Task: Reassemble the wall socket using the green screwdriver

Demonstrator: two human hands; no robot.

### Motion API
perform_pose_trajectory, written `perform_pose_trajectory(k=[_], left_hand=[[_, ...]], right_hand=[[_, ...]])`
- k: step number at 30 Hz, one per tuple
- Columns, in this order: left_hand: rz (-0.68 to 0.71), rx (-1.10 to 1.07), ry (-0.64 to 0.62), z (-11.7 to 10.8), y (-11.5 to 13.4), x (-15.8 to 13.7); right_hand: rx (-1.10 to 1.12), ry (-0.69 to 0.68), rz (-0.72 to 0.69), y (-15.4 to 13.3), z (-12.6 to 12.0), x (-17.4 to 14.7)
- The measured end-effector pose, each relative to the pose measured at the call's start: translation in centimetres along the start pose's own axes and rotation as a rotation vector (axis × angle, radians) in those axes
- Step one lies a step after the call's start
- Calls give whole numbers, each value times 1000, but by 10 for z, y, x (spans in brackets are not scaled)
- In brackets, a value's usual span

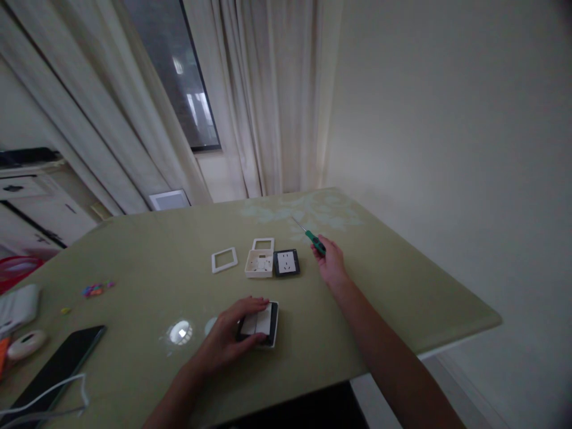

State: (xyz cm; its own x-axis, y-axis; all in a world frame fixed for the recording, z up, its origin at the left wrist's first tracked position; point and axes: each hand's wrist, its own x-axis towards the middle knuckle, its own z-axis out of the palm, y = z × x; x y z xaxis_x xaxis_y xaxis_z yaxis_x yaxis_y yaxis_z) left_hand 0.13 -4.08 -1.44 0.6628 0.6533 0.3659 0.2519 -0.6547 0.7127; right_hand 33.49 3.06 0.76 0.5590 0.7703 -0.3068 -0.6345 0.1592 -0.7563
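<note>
My right hand (329,259) grips a screwdriver (315,239) by its green and black handle, its thin metal shaft slanting up and to the left above the table. My left hand (236,330) is wrapped over a wall switch (264,322) with white rockers, a dark frame and a white base, lying on the table. Beyond it sit an open white mounting box (259,264) and, touching its right side, a wall socket (286,262) with a white face and dark frame. Two white cover frames lie near: one frame (224,260) to the left, another frame (263,241) behind the box.
On the left of the green table (156,262) lie a black phone (60,366) with a white cable (49,396), a white round case (27,344), and small coloured pieces (95,290). A wall (447,149) borders the right side; curtains (268,101) hang behind.
</note>
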Motion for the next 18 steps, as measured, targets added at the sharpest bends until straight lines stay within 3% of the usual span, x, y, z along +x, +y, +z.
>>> perform_pose_trajectory(k=[9, 15, 18], left_hand=[[-43, 31, -27, -1, 3, 0], [195, 269, -57, -1, 3, 0], [231, 457, -70, 1, 5, -9]], right_hand=[[4, -3, -5, 2, 1, 0], [7, 5, -6, 0, 0, 1], [7, 7, -5, -1, -1, 2]])
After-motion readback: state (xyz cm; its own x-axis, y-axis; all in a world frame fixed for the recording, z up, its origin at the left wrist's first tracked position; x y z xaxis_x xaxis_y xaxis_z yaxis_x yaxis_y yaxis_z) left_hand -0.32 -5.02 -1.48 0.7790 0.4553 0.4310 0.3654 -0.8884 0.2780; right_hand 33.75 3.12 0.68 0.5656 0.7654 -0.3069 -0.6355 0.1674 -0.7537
